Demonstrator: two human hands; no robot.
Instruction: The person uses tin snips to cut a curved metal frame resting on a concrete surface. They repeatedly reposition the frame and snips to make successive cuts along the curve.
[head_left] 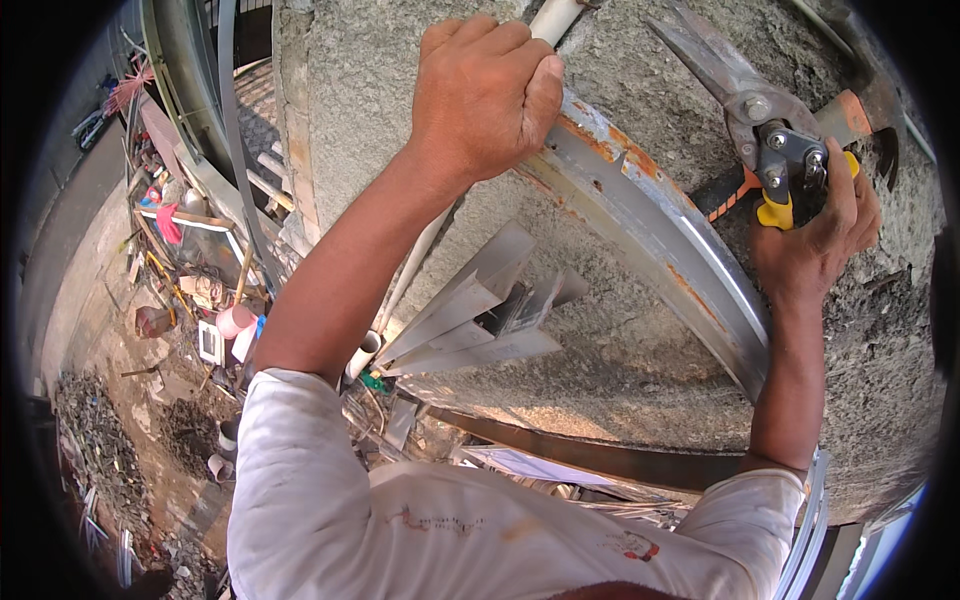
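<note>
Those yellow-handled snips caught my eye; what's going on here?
The person's right hand holds the yellow-handled snips above rough grey concrete, tips pointing toward the upper left of the view. The left hand is closed at the upper end of a rust-streaked metal channel, seemingly gripping it. The snips' blades aren't on the channel.

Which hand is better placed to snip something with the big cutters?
Probably the right hand: it holds the cutters by their yellow handles, while the left hand seems to grip the rusty metal strip.
</note>
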